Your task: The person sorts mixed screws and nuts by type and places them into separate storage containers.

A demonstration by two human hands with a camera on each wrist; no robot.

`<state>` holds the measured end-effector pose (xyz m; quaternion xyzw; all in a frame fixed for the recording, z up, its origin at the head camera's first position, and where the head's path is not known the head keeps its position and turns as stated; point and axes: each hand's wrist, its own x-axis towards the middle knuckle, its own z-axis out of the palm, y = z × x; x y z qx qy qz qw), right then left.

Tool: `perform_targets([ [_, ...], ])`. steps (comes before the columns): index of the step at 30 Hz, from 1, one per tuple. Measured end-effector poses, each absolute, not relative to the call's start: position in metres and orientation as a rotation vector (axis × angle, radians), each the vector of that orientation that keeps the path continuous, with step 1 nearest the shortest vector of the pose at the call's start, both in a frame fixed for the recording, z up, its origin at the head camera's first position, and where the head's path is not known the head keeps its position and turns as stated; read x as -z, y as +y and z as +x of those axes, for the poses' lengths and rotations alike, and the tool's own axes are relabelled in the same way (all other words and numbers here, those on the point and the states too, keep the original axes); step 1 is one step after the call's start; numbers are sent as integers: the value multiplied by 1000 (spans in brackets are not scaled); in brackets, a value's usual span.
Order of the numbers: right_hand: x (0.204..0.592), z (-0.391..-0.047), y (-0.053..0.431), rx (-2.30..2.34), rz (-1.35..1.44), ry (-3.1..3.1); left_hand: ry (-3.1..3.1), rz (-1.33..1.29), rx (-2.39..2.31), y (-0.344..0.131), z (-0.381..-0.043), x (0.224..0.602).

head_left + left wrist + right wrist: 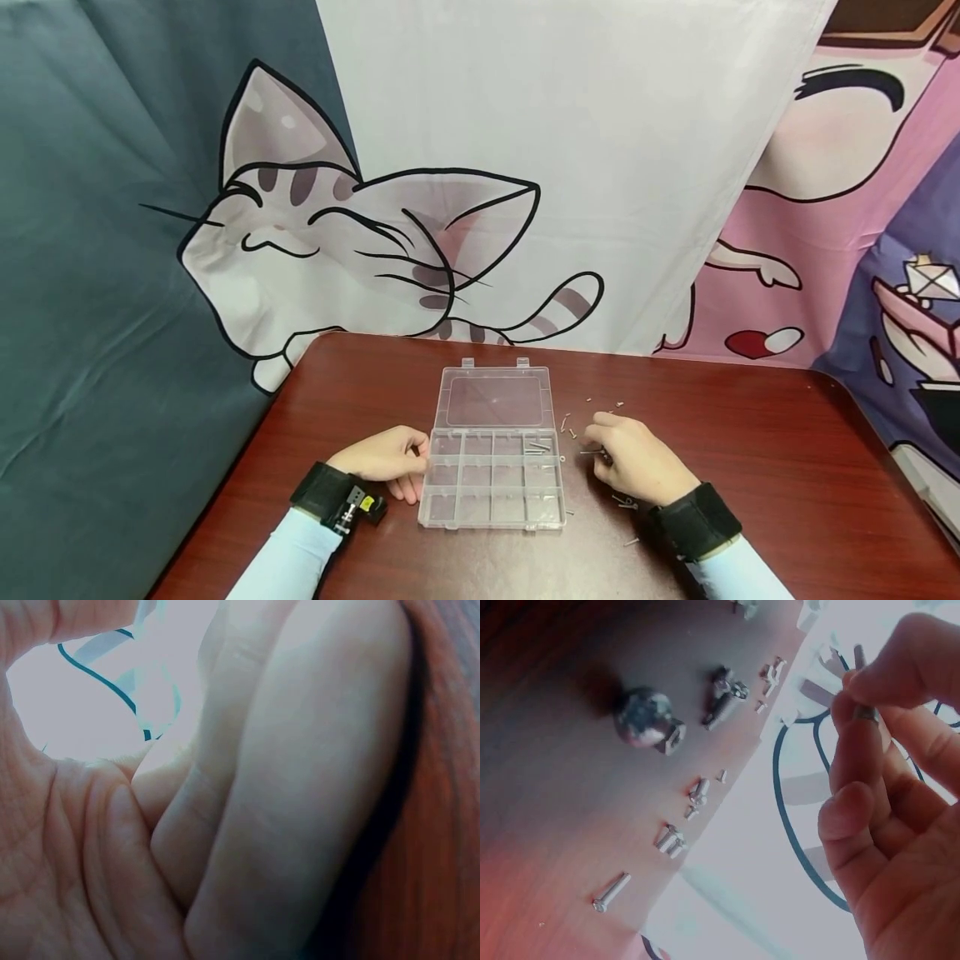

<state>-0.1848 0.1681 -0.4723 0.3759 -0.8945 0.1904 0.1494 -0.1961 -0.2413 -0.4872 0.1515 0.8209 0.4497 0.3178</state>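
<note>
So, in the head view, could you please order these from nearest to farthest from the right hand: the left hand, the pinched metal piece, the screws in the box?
1. Pinched metal piece: held by the right hand.
2. Screws: far row, rightmost compartment of the box.
3. Left hand: beside the box's left edge.

Compartment case (476,502) on table (810,467), left of the right hand (637,458). Lid (495,398) laid back on the far side. Several screws (537,447) in the far-row, rightmost compartment. Left hand (378,457) holds the case at its left edge. Right hand stands apart to the right, a single screw (591,452) between thumb and fingers, pointing left. Loose hardware (573,433) lies between case and right hand, with further pieces beyond that hand, near its wrist and nearer still. Hanging cloth (600,125) behind the table's far edge.
</note>
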Motion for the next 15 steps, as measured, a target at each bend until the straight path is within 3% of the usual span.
perform_targets([
  [15,461,-190,134,-591,1089,-2436,2147,403,-1192,-241,-197,487],
])
